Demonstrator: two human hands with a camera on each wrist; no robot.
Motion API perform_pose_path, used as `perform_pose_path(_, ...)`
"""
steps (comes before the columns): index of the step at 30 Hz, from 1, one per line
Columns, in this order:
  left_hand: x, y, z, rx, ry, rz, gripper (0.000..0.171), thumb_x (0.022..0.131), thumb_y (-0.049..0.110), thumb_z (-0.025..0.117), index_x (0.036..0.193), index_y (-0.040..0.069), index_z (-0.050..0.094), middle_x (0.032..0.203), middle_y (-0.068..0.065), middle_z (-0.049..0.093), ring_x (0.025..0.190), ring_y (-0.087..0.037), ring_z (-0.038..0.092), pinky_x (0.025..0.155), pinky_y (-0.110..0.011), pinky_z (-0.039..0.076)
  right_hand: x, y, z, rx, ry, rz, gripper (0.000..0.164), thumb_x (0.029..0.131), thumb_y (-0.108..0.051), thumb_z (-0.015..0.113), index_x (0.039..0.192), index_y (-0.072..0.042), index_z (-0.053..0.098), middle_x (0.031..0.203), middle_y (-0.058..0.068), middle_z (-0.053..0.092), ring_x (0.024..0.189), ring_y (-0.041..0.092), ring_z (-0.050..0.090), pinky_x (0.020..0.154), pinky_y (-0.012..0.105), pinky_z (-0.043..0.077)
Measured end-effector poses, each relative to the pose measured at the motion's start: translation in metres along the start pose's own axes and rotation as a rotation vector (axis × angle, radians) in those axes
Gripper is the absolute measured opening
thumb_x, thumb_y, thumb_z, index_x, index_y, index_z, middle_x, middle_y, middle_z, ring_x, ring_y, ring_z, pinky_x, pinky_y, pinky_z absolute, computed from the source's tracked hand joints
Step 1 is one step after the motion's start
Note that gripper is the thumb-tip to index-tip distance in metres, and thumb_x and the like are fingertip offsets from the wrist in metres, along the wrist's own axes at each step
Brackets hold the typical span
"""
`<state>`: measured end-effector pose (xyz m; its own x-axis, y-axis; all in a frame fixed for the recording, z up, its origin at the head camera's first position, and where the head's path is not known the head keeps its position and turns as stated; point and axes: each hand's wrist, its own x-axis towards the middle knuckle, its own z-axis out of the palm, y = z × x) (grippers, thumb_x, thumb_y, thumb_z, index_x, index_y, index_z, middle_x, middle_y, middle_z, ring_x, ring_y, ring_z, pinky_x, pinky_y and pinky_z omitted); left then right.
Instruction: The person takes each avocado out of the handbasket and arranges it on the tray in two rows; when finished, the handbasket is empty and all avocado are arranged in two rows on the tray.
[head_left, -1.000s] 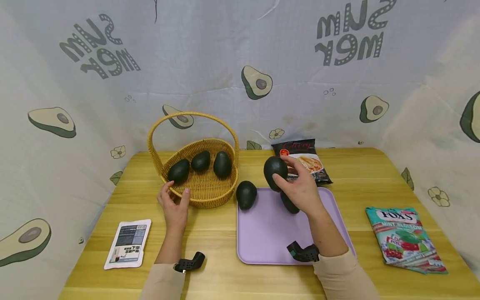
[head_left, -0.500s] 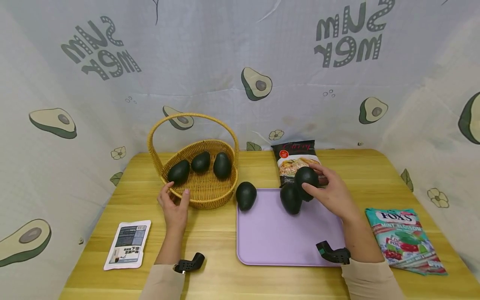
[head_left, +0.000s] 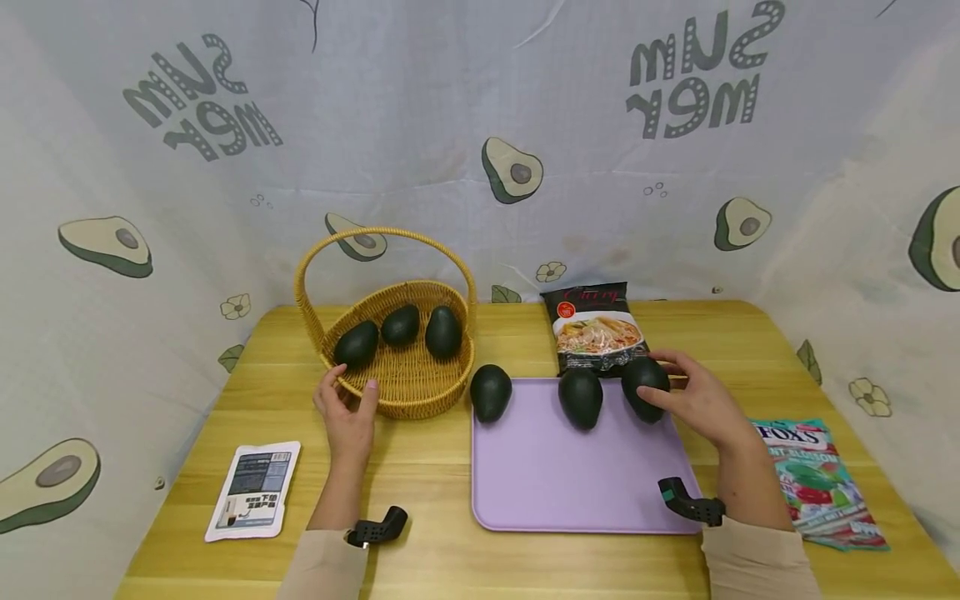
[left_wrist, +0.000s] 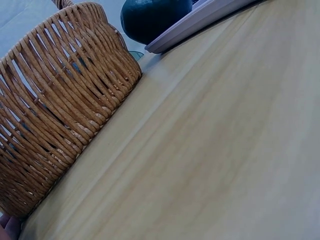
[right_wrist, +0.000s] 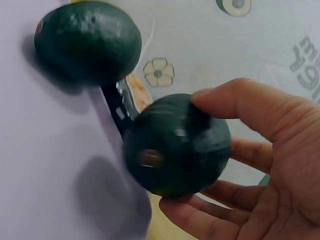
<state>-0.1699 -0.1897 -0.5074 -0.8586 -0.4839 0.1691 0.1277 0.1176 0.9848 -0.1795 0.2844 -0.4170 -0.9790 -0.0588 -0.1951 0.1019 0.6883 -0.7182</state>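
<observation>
Head view: pinching avocado (head_left: 643,372) with right hand (head_left: 703,404) at far right corner of tray (head_left: 562,487), touching rim of basket (head_left: 420,407) with left hand (head_left: 350,427) (can't tell if gripping), probably risking a roll over the low edge if released tilted or too far out.

I had an evenly bright head feed, the table (head_left: 431,492) pale between the left hand (head_left: 348,425) and right hand (head_left: 701,404). My left wrist view looked dim and bluish; the right wrist view showed the gripped avocado (right_wrist: 170,150) slightly blurred, a diffuse shadow on the tray (right_wrist: 40,165).
</observation>
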Motion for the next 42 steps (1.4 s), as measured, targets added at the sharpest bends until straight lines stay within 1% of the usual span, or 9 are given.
perform_pose_path(6, 0.001, -0.001, -0.001, 0.009, -0.002, 0.004, 0.055, 0.098, 0.016, 0.067, 0.146, 0.009, 0.040, 0.147, -0.011, 0.025, 0.129, -0.029, 0.045, 0.102, -0.031, 0.039, 0.002, 0.010, 0.000, -0.036, -0.021, 0.039, 0.084, 0.091, -0.043, 0.076, 0.154, -0.004, 0.036, 0.150, 0.034, 0.041, 0.132, 0.052, 0.043, 0.099, 0.064, 0.047)
perform_pose_path(11, 0.002, 0.000, -0.002, 0.008, -0.003, 0.016, 0.055, 0.098, 0.016, 0.067, 0.146, 0.009, 0.040, 0.146, -0.014, 0.026, 0.130, -0.031, 0.045, 0.103, -0.036, 0.039, 0.004, 0.014, 0.001, -0.077, -0.025, 0.050, 0.085, 0.091, -0.043, 0.075, 0.155, -0.003, 0.035, 0.150, 0.034, 0.040, 0.132, 0.053, 0.043, 0.100, 0.065, 0.047)
perform_pose_path(13, 0.002, 0.000, -0.002, 0.004, -0.004, 0.015, 0.056, 0.098, 0.016, 0.067, 0.146, 0.009, 0.040, 0.146, -0.015, 0.025, 0.132, -0.033, 0.045, 0.104, -0.038, 0.039, 0.004, 0.014, 0.002, -0.083, -0.024, 0.053, 0.086, 0.091, -0.044, 0.075, 0.155, -0.003, 0.035, 0.150, 0.035, 0.040, 0.133, 0.054, 0.043, 0.101, 0.065, 0.046)
perform_pose_path(20, 0.000, 0.000, -0.002, -0.007, -0.016, -0.002, 0.057, 0.099, 0.017, 0.066, 0.148, 0.008, 0.037, 0.147, -0.013, 0.023, 0.134, -0.035, 0.044, 0.105, -0.038, 0.039, 0.007, 0.013, 0.002, -0.088, -0.015, 0.067, 0.088, 0.091, -0.047, 0.073, 0.156, -0.003, 0.034, 0.151, 0.036, 0.040, 0.134, 0.054, 0.042, 0.103, 0.066, 0.044)
perform_pose_path(27, 0.000, -0.001, -0.001, 0.001, -0.015, -0.007, 0.056, 0.099, 0.018, 0.066, 0.147, 0.009, 0.039, 0.147, -0.011, 0.023, 0.133, -0.031, 0.044, 0.102, -0.027, 0.038, 0.006, 0.011, 0.004, -0.090, 0.007, 0.080, 0.087, 0.091, -0.048, 0.073, 0.155, -0.004, 0.036, 0.151, 0.035, 0.041, 0.135, 0.053, 0.044, 0.103, 0.064, 0.046)
perform_pose_path(29, 0.000, -0.001, -0.002, 0.010, -0.011, -0.002, 0.056, 0.099, 0.018, 0.066, 0.147, 0.008, 0.039, 0.147, -0.012, 0.024, 0.133, -0.032, 0.044, 0.101, -0.026, 0.038, 0.005, 0.010, 0.004, -0.097, 0.010, 0.073, 0.086, 0.091, -0.047, 0.073, 0.155, -0.003, 0.036, 0.151, 0.034, 0.041, 0.135, 0.053, 0.044, 0.103, 0.063, 0.047)
perform_pose_path(34, -0.002, 0.000, -0.001, 0.030, -0.005, 0.008, 0.056, 0.099, 0.018, 0.066, 0.147, 0.007, 0.038, 0.146, -0.014, 0.025, 0.134, -0.034, 0.044, 0.105, -0.034, 0.038, 0.003, 0.010, 0.002, -0.106, 0.007, 0.059, 0.086, 0.092, -0.049, 0.072, 0.155, -0.001, 0.036, 0.154, 0.033, 0.039, 0.135, 0.054, 0.046, 0.102, 0.062, 0.048)
perform_pose_path(37, -0.003, 0.001, -0.001, 0.024, -0.006, 0.010, 0.056, 0.099, 0.017, 0.066, 0.147, 0.007, 0.039, 0.147, -0.014, 0.025, 0.134, -0.034, 0.044, 0.105, -0.036, 0.038, 0.002, 0.009, 0.001, -0.105, 0.000, 0.066, 0.087, 0.092, -0.051, 0.071, 0.155, -0.003, 0.035, 0.156, 0.032, 0.037, 0.136, 0.054, 0.045, 0.103, 0.063, 0.047)
perform_pose_path(42, -0.003, 0.001, -0.001, 0.018, -0.002, 0.023, 0.056, 0.098, 0.016, 0.067, 0.147, 0.008, 0.040, 0.147, -0.014, 0.026, 0.134, -0.034, 0.045, 0.102, -0.029, 0.038, 0.002, 0.008, 0.001, -0.116, -0.010, 0.084, 0.089, 0.092, -0.054, 0.070, 0.156, -0.003, 0.034, 0.155, 0.034, 0.037, 0.136, 0.055, 0.045, 0.103, 0.065, 0.045)
